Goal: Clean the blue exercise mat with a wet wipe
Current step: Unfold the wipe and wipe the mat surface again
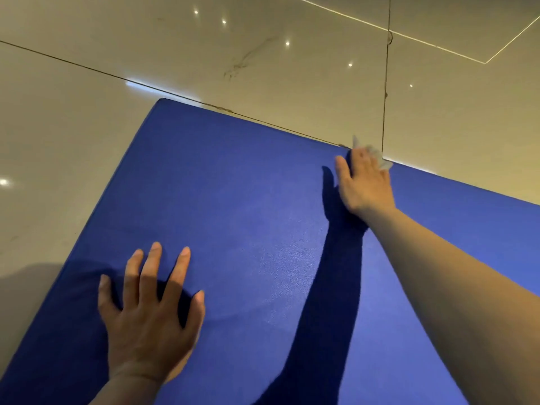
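Head view: your right hand (365,182) is pressing the wet wipe (377,157) flat-fingered against the blue mat (248,200) at its upper right edge. Your left hand (149,311) is resting, fingers spread, on the mat at lower left.

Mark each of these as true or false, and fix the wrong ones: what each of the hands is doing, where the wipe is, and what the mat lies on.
1. The right hand presses the wet wipe at the far edge of the blue mat. True.
2. The left hand holds a spray bottle. False: it rests on the mat with fingers spread and holds nothing.
3. The mat lies on a glossy tiled floor. True.
4. The wipe sits at the mat's near left corner. False: it is under the right hand's fingers at the far edge.
5. Both hands touch the mat. True.
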A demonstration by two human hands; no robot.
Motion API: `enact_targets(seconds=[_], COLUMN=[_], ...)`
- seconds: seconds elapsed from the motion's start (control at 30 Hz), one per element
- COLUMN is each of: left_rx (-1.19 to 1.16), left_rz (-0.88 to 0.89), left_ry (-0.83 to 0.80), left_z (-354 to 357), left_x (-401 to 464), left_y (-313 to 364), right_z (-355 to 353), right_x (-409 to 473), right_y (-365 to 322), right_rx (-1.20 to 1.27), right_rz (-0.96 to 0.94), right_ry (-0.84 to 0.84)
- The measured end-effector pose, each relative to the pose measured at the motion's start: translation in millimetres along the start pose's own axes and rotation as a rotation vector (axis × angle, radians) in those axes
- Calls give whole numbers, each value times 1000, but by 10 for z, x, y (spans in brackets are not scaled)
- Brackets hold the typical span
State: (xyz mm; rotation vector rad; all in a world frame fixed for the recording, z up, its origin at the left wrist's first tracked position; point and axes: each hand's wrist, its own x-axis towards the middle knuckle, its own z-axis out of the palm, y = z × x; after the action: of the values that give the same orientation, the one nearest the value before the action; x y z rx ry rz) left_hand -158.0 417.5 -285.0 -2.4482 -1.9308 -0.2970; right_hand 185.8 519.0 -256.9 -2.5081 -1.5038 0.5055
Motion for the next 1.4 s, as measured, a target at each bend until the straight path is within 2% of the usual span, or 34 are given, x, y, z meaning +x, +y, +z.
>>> enact_targets(seconds=[0.07,0.17,0.23,0.3,0.37,0.43,0.47,0.53,0.6,0.7,0.77,0.83,0.93,1.0,1.07,1.13,1.2,1.3,1.37,1.4], left_rx=[9,38,39,44,50,55,62,51,54,56,43,18,-13,-25,-39,-47,-51,-110,-114,-99], left_rz=[8,13,9,16,26,36,35,19,6,13,2,-29,-34,-13,-6,-7,-15,-50,-23,28], left_ry=[-8,-27,-38,-44,-51,-45,-52,-75,-91,-105,-114,-157,-190,-192,-191,-239,-260,-382,-450,-447], left_z=[-1,16,5,13,22,18,17,-2,-28,-20,-8,-1,1,1,-26,-45,-67,-141,-253,-334], left_x=[10,4,1,10,-13,-24,-27,-19,8,16,1,-19,1,24,37,41,57,120,171,186], left_y=[8,-22,-8,-8,-20,-30,-26,7,24,-7,-19,-8,-19,-24,-18,-3,5,-7,-126,-206], right_z=[-133,-38,111,311,490,610,630,600,491,323,381,490,684,728,721,673,581,462,539,602], right_x=[-1,12,-5,-155,-516,-878,-960,-939,-829,-807,-818,-912,-1259,-1458,-1534,-1533,-1523,-1623,-1721,-1801], right_y=[246,-30,-420,-883,-1322,-1544,-1519,-1225,-806,-342,-406,-711,-1242,-1337,-1177,-806,-295,214,63,-104], right_rx=[4,36,32,54,84,39,4,-35,-2,49,136,210,249,186,101,90,81,65,98,89], right_rz=[169,198,35,-224,-457,-575,-574,-464,-257,70,170,99,-274,-386,-451,-379,-166,156,160,102], right_ry=[-2,-47,-63,-66,-164,-281,-279,-157,-59,-32,-9,-13,-132,-203,-132,-25,84,93,76,62])
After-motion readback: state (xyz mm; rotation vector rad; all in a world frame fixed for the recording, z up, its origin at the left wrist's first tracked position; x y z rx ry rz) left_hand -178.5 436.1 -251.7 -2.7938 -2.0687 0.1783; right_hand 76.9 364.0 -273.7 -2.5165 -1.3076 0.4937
